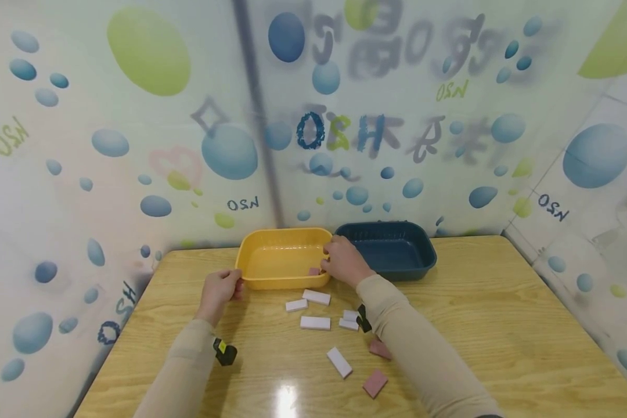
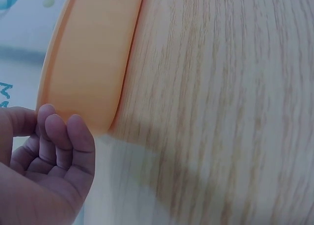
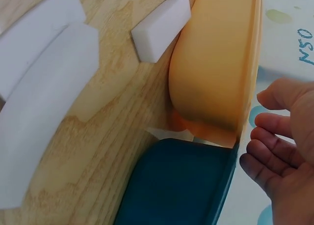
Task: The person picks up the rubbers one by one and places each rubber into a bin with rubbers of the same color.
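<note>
My left hand [image 1: 219, 291] pinches the rim of a yellow plastic basket [image 1: 282, 284] at its front left corner, thumb and fingertips on the edge in the left wrist view. At the basket's right end is my right hand [image 1: 345, 261], fingers loosely bent over the rim. The right wrist view shows that hand with a gap between thumb and fingers and nothing held. One small pink block [image 1: 314, 271] lies inside the yellow basket near its front right corner. A dark blue basket [image 1: 407, 273] stands against the yellow one on its right.
Several white blocks [image 1: 315, 323] lie on the wooden table [image 1: 475, 302] in front of the baskets. Two pink blocks [image 1: 375, 383] lie nearer, one partly behind my right forearm. A patterned wall covering [image 1: 230, 197] rises behind the table.
</note>
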Action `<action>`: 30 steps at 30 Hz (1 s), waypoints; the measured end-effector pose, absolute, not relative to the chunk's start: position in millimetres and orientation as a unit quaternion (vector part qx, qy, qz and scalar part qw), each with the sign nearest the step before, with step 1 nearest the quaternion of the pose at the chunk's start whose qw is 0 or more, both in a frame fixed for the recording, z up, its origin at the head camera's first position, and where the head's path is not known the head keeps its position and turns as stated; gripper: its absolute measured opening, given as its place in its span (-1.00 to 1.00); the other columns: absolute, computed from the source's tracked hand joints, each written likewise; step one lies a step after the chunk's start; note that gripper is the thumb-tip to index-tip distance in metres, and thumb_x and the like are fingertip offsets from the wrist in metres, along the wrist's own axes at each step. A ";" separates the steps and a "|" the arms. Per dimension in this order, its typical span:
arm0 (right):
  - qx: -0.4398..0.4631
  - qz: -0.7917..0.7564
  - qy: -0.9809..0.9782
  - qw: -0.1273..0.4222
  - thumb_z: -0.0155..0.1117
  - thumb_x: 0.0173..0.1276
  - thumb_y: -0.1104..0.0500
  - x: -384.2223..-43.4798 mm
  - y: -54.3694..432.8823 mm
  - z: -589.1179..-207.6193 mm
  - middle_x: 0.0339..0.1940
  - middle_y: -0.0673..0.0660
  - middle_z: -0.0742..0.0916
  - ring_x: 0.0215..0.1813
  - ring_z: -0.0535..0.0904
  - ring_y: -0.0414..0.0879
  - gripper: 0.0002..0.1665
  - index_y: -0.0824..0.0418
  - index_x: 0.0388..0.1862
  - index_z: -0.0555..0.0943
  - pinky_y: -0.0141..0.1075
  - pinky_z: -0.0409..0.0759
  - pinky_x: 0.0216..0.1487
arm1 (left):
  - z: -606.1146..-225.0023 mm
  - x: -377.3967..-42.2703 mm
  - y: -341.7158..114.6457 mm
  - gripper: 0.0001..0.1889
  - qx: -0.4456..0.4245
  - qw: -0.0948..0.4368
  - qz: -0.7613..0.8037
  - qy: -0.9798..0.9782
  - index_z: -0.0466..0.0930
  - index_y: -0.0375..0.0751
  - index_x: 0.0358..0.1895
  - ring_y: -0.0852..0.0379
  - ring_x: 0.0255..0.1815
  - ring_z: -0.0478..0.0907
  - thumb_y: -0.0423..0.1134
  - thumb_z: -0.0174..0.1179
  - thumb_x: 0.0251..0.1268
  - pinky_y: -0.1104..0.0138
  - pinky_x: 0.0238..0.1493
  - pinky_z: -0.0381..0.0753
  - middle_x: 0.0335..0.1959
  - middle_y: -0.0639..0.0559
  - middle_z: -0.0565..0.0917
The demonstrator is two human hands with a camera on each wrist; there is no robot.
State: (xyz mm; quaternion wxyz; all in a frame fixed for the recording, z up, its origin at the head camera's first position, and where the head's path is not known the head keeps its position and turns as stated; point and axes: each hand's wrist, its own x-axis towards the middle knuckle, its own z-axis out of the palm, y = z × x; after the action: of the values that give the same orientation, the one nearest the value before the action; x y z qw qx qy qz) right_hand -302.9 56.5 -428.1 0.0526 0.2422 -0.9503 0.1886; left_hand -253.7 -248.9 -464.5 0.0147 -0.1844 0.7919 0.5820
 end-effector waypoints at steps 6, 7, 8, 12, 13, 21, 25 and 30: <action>0.251 0.188 -0.947 0.069 0.28 0.37 0.27 -301.6 57.2 -422.6 -0.14 0.28 0.68 -0.07 0.57 0.13 -0.81 0.36 -0.16 0.74 -0.06 0.65 0.03 | -463.3 -253.4 -248.9 -0.64 -0.184 0.015 0.584 0.791 0.60 -0.49 -0.07 0.21 -0.51 0.55 -0.19 0.00 0.60 0.39 -0.41 0.66 -0.48 0.02 0.61; 0.252 0.188 -0.947 0.069 0.27 0.38 0.27 -301.2 57.6 -421.6 -0.13 0.28 0.69 -0.06 0.57 0.13 -0.81 0.36 -0.15 0.74 -0.06 0.64 0.04 | -463.1 -253.6 -248.8 -0.64 -0.184 0.014 0.584 0.791 0.60 -0.50 -0.07 0.21 -0.51 0.55 -0.19 0.00 0.60 0.39 -0.41 0.66 -0.48 0.02 0.61; 0.252 0.189 -0.947 0.070 0.26 0.38 0.27 -300.6 58.3 -420.4 -0.14 0.27 0.68 -0.06 0.57 0.12 -0.81 0.35 -0.16 0.74 -0.06 0.64 0.04 | -463.3 -253.8 -249.0 -0.65 -0.184 0.014 0.584 0.790 0.60 -0.50 -0.06 0.21 -0.51 0.55 -0.19 0.00 0.60 0.39 -0.41 0.66 -0.48 0.02 0.61; 0.260 0.196 -0.942 0.082 0.27 0.37 0.27 -296.5 62.3 -415.8 -0.18 0.24 0.66 -0.09 0.56 0.11 -0.80 0.35 -0.16 0.74 -0.06 0.64 0.02 | -463.0 -254.2 -248.8 -0.65 -0.184 0.013 0.585 0.790 0.60 -0.49 -0.07 0.21 -0.51 0.55 -0.19 0.00 0.60 0.39 -0.41 0.67 -0.48 0.02 0.61; 0.263 0.200 -0.940 0.087 0.27 0.36 0.27 -295.2 63.5 -414.7 -0.20 0.23 0.65 -0.11 0.55 0.10 -0.80 0.35 -0.16 0.74 -0.06 0.63 0.00 | -463.1 -254.4 -248.9 -0.65 -0.183 0.013 0.585 0.790 0.60 -0.49 -0.07 0.21 -0.51 0.55 -0.19 0.00 0.60 0.39 -0.41 0.67 -0.48 0.02 0.61; 0.281 0.220 -0.928 0.110 0.31 0.40 0.24 -287.0 74.2 -411.0 -0.21 0.23 0.62 -0.16 0.49 0.05 -0.78 0.37 -0.10 0.74 -0.07 0.61 -0.04 | -463.6 -254.9 -250.0 -0.66 -0.181 0.016 0.584 0.791 0.60 -0.47 -0.11 0.19 -0.51 0.56 -0.20 0.00 0.60 0.38 -0.41 0.67 -0.50 0.02 0.61; 0.283 0.225 -0.925 0.114 0.33 0.42 0.22 -282.1 78.5 -409.2 -0.21 0.23 0.62 -0.18 0.47 0.03 -0.78 0.35 -0.09 0.74 -0.09 0.61 -0.04 | -463.5 -254.2 -250.1 -0.66 -0.179 0.017 0.583 0.793 0.60 -0.48 -0.09 0.19 -0.51 0.55 -0.20 -0.01 0.60 0.37 -0.40 0.67 -0.49 0.01 0.61; 0.280 0.235 -0.922 0.125 0.34 0.42 0.21 -274.4 83.6 -409.8 -0.21 0.19 0.62 -0.16 0.48 0.02 -0.78 0.34 -0.08 0.75 -0.09 0.62 -0.04 | -463.7 -252.9 -250.0 -0.65 -0.181 0.016 0.586 0.790 0.60 -0.49 -0.07 0.21 -0.51 0.55 -0.20 -0.01 0.61 0.39 -0.40 0.66 -0.48 0.02 0.61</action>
State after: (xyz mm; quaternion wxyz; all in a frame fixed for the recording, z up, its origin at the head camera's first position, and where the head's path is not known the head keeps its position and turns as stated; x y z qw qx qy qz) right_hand -274.4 83.6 -409.8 0.1246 0.2795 -0.9225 0.2354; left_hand -252.9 -250.0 -463.7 0.0163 -0.1805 0.7900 0.5857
